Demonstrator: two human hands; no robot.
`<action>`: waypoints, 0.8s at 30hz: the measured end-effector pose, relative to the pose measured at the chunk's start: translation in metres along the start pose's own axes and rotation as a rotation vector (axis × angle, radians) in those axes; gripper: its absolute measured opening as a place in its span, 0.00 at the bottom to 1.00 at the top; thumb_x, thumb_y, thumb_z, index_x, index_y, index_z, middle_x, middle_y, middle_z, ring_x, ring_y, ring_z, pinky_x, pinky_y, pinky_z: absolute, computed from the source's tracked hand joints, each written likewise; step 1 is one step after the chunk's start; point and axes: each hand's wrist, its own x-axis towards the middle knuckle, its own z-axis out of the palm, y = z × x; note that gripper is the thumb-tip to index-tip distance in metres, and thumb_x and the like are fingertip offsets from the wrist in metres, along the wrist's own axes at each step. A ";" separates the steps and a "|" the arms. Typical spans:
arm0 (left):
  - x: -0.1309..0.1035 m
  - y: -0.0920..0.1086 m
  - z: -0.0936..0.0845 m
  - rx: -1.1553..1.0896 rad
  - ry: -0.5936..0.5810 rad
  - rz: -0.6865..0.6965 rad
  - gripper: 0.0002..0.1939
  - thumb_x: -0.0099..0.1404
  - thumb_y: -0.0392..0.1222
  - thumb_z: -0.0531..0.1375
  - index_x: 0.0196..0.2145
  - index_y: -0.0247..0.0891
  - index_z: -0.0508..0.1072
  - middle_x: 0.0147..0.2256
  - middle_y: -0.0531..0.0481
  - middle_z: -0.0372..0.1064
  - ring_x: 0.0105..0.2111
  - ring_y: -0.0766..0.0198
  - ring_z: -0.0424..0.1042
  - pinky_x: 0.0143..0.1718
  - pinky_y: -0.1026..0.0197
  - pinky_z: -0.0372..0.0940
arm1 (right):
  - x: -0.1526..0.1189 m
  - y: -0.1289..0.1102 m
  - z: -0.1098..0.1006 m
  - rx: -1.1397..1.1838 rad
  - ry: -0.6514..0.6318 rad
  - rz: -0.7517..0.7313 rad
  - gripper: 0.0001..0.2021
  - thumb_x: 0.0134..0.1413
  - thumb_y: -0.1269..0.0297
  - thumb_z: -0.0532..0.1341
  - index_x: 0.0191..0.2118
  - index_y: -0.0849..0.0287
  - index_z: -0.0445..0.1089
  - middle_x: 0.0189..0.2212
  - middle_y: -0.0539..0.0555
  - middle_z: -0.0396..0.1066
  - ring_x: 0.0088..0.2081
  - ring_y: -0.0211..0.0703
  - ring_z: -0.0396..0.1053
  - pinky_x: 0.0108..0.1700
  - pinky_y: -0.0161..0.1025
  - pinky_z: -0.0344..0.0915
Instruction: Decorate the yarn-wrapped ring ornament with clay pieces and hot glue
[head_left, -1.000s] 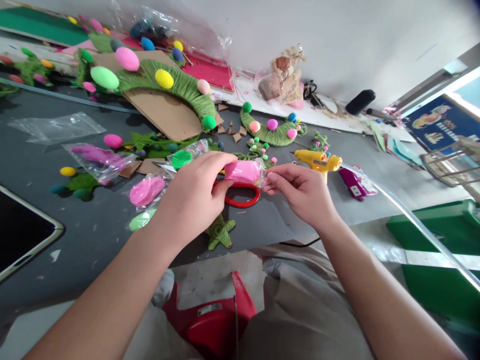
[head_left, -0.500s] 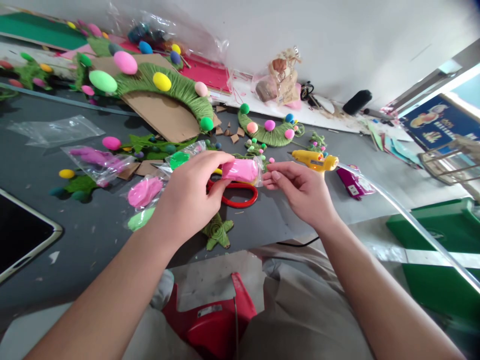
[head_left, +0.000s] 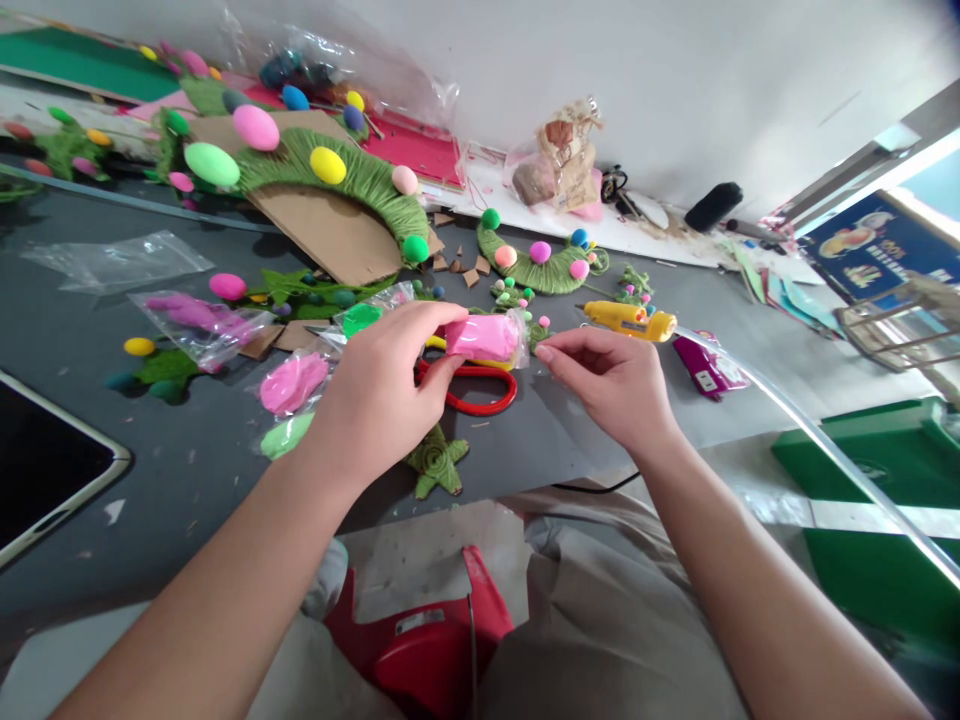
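My left hand is closed on a small clear packet of pink modelling clay, gripped between thumb and fingers at its left end. Just right of the packet, my right hand makes a pinch with thumb and forefinger, apart from the packet; whatever the fingertips hold, if anything, is too small to make out. Beneath the packet lie scissors with red and yellow handles, partly hidden by my left hand. A green yarn-wrapped star rests nearer the table edge. Beyond my right hand is a yellow glue gun.
Bagged pink clay and purple clay lie on the left. Behind them stands a green yarn-wrapped arch with coloured balls; a smaller curved piece lies centrally. A tablet is at far left, a purple box at right.
My right hand has drawn slightly right, away from the packet's end, and its fingers have come together into a tighter pinch. The left hand still holds the packet in nearly the same place.
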 end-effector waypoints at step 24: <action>-0.001 0.002 0.001 -0.003 -0.006 0.001 0.16 0.69 0.30 0.61 0.52 0.39 0.76 0.52 0.45 0.80 0.52 0.53 0.79 0.55 0.54 0.72 | -0.002 0.003 0.001 0.235 -0.089 0.109 0.08 0.58 0.62 0.72 0.42 0.58 0.81 0.35 0.54 0.84 0.36 0.44 0.82 0.43 0.44 0.82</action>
